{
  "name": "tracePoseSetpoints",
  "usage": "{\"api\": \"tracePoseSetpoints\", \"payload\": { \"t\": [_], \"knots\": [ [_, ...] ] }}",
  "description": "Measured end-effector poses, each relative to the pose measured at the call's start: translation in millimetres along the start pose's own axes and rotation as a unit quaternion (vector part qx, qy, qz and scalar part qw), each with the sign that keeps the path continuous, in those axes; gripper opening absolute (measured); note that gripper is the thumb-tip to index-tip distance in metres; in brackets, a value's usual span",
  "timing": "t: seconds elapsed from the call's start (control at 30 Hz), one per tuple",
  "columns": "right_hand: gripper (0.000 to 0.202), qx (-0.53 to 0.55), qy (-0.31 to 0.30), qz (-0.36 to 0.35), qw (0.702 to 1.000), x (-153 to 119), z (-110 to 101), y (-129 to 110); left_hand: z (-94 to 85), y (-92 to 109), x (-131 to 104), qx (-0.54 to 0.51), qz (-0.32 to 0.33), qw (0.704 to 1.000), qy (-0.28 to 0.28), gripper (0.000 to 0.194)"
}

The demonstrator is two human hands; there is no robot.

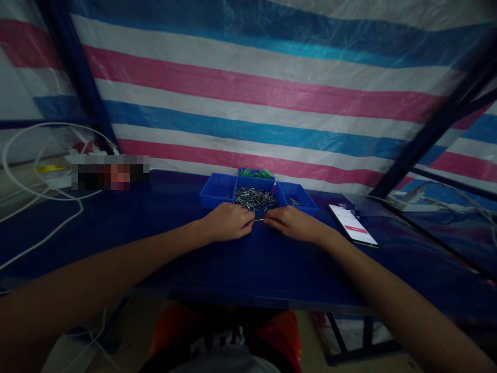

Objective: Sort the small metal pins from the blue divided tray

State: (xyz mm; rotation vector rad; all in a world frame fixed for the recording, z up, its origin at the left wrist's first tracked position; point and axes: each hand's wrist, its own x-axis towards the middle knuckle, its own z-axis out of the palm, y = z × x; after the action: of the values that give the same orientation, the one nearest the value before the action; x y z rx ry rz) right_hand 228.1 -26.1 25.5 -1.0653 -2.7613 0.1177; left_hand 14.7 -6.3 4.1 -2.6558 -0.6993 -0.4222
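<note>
My left hand (230, 221) and my right hand (290, 223) are both closed, facing each other just above the table in front of the blue bins. A thin, shiny metal piece (259, 220) spans the gap between their fingertips, pinched at both ends; its exact kind is too small to make out. Right behind the hands, a heap of small metal pins (254, 197) lies in the middle bin. The left blue bin (219, 189) looks bare inside, while the right blue bin (301, 197) holds a few similar pieces. Green items (256, 173) fill the back bin.
A phone (353, 224) with a lit screen lies on the blue table (248, 269) to the right. White cables (58, 233) loop over the left side, near a blurred-out patch. Striped plastic sheeting (248, 88) hangs behind, between dark metal posts.
</note>
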Motion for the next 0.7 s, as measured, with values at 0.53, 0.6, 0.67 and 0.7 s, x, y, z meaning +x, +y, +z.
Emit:
{"api": "tracePoseSetpoints", "payload": {
  "t": [0.53, 0.6, 0.67, 0.7],
  "knots": [
    [0.023, -0.016, -0.015, 0.019, 1.0, -0.6, 1.5, 1.1, 0.2, -2.0, -0.2, 0.005, -0.021, 1.0, -0.002, 0.018],
    [0.023, -0.018, -0.015, 0.016, 1.0, -0.4, 1.8, 1.5, 0.9, -2.6, -0.5, 0.004, -0.015, 1.0, 0.003, 0.018],
    [0.023, -0.019, -0.011, 0.007, 1.0, -0.3, 1.8, 2.0, 1.8, -3.3, -0.7, 0.004, -0.01, 1.0, 0.009, 0.017],
    [0.023, -0.02, -0.007, 0.003, 1.0, -0.3, 1.8, 2.2, 2.2, -3.6, -0.8, 0.004, -0.008, 1.0, 0.012, 0.017]
  ]
}}
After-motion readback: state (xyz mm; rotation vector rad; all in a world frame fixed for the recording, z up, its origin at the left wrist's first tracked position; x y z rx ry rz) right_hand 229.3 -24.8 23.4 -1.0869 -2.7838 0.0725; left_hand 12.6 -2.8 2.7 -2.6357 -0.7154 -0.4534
